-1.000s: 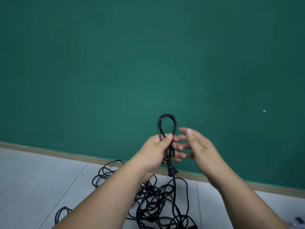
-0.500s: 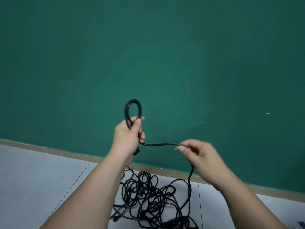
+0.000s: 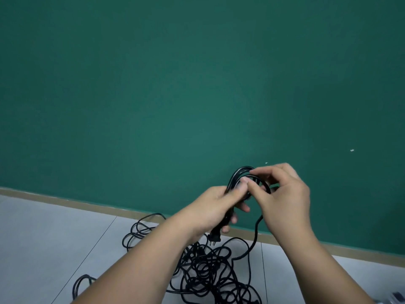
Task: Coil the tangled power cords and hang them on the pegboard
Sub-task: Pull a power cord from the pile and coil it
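The left hand grips a small coil of black cord, its plug hanging below the palm. The right hand pinches a loop onto the coil (fingers curled). A tangled pile of cords lies on the grey floor before a green wall.

We see a wall of plain deep green, one even tone throughout, with two tiny white specks toward the right. Along its foot runs a dull tan skirting strip. The floor is pale grey tile crossed by thin dark joint lines. The coil, its plug and the tangle of cords on the floor are all plain black.
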`<state>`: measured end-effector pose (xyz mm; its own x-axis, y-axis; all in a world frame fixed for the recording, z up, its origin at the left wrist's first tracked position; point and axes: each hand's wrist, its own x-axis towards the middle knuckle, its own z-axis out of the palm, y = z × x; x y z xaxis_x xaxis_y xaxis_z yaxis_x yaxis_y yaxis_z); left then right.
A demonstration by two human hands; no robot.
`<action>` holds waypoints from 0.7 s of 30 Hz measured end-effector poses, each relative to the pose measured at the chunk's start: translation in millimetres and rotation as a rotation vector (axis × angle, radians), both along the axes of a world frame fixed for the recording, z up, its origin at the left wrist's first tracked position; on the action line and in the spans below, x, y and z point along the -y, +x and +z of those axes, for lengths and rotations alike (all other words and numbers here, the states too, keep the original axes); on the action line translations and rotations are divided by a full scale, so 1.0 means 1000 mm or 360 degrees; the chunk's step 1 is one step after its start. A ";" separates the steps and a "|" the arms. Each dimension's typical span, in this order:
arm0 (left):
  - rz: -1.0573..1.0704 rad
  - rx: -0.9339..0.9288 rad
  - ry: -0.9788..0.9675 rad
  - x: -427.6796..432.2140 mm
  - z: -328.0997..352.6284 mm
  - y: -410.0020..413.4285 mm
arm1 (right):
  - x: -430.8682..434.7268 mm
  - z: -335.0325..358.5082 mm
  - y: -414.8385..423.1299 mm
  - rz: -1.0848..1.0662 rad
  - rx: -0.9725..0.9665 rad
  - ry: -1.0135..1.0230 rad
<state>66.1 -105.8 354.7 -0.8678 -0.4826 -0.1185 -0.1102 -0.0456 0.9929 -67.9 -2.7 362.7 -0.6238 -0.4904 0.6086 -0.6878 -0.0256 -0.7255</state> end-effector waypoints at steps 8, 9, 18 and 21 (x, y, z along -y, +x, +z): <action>0.0304 -0.0212 0.0270 0.005 0.003 -0.001 | 0.006 -0.023 -0.004 0.0457 0.0768 0.0403; 0.0390 -0.0262 0.0346 0.008 0.004 0.000 | 0.003 -0.026 -0.004 0.0657 0.0911 0.0551; 0.0628 -0.0145 -0.0105 0.025 0.000 0.007 | -0.002 0.007 0.014 0.0655 0.0809 0.0111; 0.0484 -0.0145 -0.0192 0.016 -0.002 0.004 | -0.004 0.040 0.016 0.0512 0.0612 -0.0162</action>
